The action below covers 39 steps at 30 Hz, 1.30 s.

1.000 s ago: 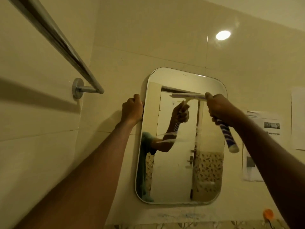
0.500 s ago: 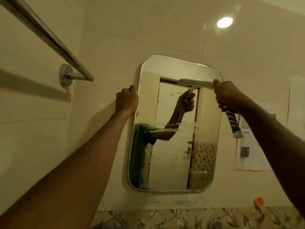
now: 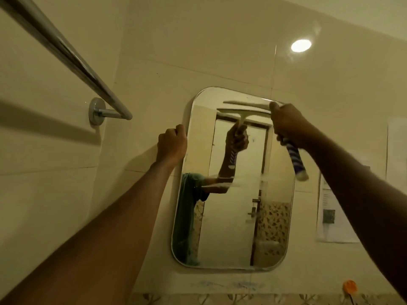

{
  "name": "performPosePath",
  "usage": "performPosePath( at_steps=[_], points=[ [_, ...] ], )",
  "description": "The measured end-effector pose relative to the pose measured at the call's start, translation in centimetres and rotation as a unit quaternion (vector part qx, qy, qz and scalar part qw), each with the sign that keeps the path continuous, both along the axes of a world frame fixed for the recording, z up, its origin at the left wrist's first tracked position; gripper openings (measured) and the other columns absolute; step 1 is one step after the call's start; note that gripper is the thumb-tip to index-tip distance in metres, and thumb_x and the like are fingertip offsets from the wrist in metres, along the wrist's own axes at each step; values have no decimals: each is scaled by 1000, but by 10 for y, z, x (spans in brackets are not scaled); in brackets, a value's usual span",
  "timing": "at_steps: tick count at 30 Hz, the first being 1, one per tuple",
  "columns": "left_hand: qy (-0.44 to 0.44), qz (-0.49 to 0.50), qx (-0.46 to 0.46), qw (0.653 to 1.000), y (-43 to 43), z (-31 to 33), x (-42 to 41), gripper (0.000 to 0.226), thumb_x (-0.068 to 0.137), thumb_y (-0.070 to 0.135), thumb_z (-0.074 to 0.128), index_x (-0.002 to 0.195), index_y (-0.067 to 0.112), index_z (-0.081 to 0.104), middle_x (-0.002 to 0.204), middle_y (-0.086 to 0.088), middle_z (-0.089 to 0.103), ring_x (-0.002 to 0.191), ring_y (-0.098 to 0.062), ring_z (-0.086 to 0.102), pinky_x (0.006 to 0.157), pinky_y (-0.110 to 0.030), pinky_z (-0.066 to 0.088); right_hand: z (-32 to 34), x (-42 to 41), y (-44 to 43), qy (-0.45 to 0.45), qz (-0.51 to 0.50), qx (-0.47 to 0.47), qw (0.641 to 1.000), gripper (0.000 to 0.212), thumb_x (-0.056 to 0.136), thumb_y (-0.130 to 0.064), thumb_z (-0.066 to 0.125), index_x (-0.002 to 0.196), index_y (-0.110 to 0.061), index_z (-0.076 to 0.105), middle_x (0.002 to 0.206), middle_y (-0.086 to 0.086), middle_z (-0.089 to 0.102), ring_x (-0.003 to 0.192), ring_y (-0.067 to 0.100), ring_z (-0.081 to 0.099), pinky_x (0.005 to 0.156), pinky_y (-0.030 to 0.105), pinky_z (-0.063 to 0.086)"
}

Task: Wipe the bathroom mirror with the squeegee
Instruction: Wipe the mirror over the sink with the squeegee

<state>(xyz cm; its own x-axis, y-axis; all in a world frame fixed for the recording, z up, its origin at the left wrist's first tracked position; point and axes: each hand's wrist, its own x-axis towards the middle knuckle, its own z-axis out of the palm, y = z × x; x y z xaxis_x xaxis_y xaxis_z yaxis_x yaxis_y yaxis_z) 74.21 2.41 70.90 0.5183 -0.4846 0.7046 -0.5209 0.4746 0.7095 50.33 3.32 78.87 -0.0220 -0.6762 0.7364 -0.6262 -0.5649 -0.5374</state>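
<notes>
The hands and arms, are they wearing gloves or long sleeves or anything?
No gloves, and no watch, ring or bracelet that I can see on the left hand or right hand. No sleeve shows directly, but reflected in the mirror, a teal short sleeve covers the upper arm.

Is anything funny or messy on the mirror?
Yes. Whitish streaks smear across the middle of the mirror, not yet wiped off, well below the squeegee near the top. Bluish smudges also mark the wall under it.

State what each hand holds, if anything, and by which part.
The right hand grips the squeegee by its striped handle; the left hand grips the mirror by its left edge.
</notes>
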Motion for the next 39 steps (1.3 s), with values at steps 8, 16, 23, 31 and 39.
performPosePath(
  at_steps=[8,16,23,31,39],
  points=[
    [6,-15,-8,1000,3,0,1,42,101,29,28,68,11,49,65,-2,46,65,-18,49,76,-41,51,-126,9,-12,62,-12,60,996,50,103,-39,27,73,-10,54,58,4,52,43,12,46,41,22,37],
    [5,-9,-21,1000,2,-1,1,43,101,28,30,62,15,43,64,-1,46,63,-19,50,82,-47,54,-23,-32,-17,-3,-44,23,999,44,103,-40,29,78,-9,47,68,11,51,49,18,46,44,29,42],
    [-19,5,-30,999,-7,-5,1,46,101,28,29,66,8,51,64,-5,51,58,-14,48,67,-33,44,-135,-34,-36,-50,-7,65,997,49,103,-39,29,72,-9,52,57,5,49,44,14,42,43,27,39],
    [-39,31,-39,998,-10,-9,2,47,99,27,34,56,12,45,57,-4,48,57,-17,47,62,-31,43,-101,-48,-25,-41,-24,75,996,46,102,-44,30,81,-9,53,62,4,48,46,14,43,41,25,39],
    [-12,17,-33,999,-9,-21,0,45,98,29,35,57,12,46,61,-5,52,71,-28,61,75,-41,54,-184,-48,-39,-85,6,97,992,51,103,-42,27,75,-9,55,58,6,54,44,15,50,42,26,45]
  ],
)
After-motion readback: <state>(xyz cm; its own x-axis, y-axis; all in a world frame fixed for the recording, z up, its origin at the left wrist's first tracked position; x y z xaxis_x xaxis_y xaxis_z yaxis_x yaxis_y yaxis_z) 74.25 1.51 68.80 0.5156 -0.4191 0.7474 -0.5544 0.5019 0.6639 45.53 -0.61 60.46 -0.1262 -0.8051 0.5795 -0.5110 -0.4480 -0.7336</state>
